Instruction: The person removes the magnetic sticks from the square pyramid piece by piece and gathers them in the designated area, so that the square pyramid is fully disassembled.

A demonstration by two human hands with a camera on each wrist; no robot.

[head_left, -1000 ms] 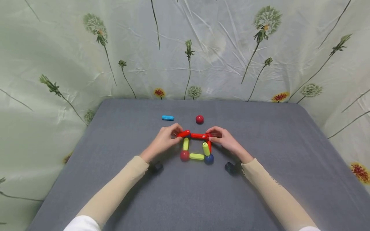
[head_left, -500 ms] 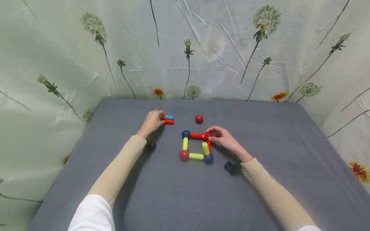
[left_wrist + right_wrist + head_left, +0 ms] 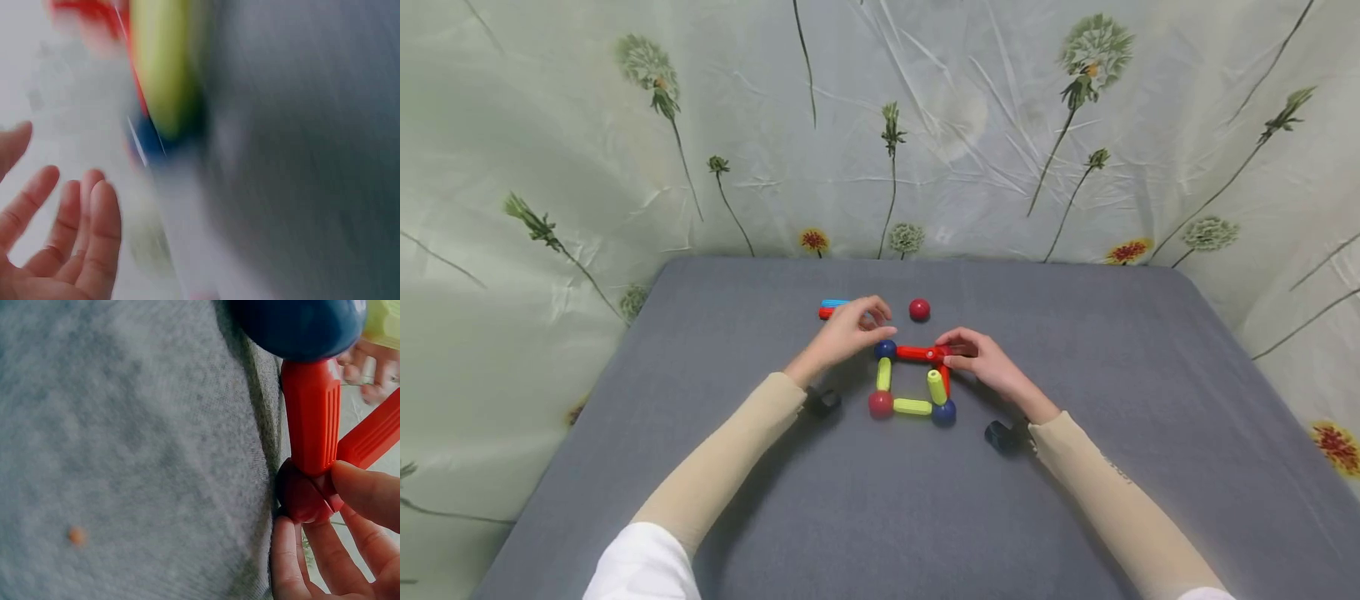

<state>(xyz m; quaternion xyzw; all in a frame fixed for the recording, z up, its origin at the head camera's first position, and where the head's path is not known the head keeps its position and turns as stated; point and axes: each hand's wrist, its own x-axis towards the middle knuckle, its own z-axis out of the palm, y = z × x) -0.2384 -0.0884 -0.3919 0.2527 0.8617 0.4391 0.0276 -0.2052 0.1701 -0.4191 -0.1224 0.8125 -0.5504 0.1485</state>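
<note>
On the grey cloth stands a four-sided frame of magnetic sticks and balls. My right hand (image 3: 985, 365) pinches the red ball (image 3: 306, 497) at its back right corner, where red sticks (image 3: 311, 415) meet. My left hand (image 3: 846, 329) hovers empty beside the blue ball (image 3: 886, 349) at the back left corner, fingers spread and loosely bent in the left wrist view. Yellow-green sticks (image 3: 913, 407) form the left and front sides. Another yellow-green stick (image 3: 936, 387) rises from the front right blue ball (image 3: 943, 413). A larger red ball (image 3: 881, 404) marks the front left corner.
Behind the frame lies a loose red ball (image 3: 919, 310). A blue stick (image 3: 833, 303) and a loose red stick (image 3: 826, 314) lie side by side, partly behind my left hand. A flowered curtain (image 3: 970, 167) hangs beyond the table's far edge.
My left hand took a red stick from the blue corner ball, laid it beside the blue stick, let go and came back right toward the frame. My right hand has kept its grip.
</note>
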